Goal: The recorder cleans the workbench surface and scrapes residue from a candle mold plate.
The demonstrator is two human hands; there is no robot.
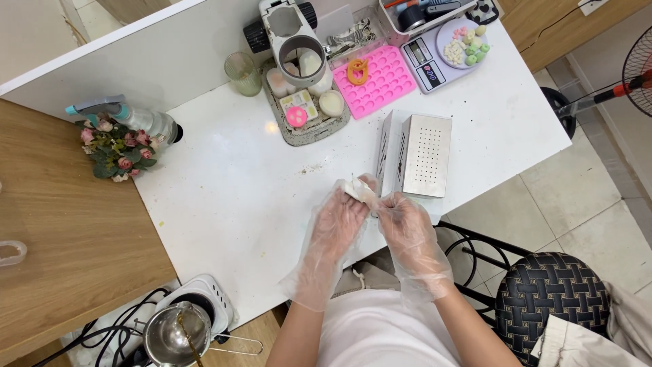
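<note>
Two hands: both wear thin clear plastic gloves and meet over the near edge of the white bench (224,197), just in front of the person's body.
Left hand: the left hand (337,224) is curled, its fingers pinching a small white lump (358,189) near the fingertips; the lump looks soft and irregular, though I cannot tell what it is made of.
Right hand: the right hand (407,228) has its fingers drawn together and touches the lower right side of the lump, as if picking or peeling at it.
Where the lump is: held up between the two hands, not resting on the bench, just beside the near corner of the metal box (424,155).
Step in hand: judging by the grip, the lump is being worked or cleaned with the fingertips, a fine job done close to the body.
What the next move calls for: a light, steady pinch from the left hand, and small careful pulls from the right, since the lump looks soft enough to tear or squash.
Nearby, far side: a pink mould (382,81) with rows of hollows, a grey tray (309,129) holding round white pieces and a pink one, and a scale (428,64) carrying a plate of small pastel shapes.
Nearby, left: a bunch of small pink flowers (117,151) beside a spray bottle (139,119).
Nearby, below: a steel pot (175,336) on a small white burner.
</note>
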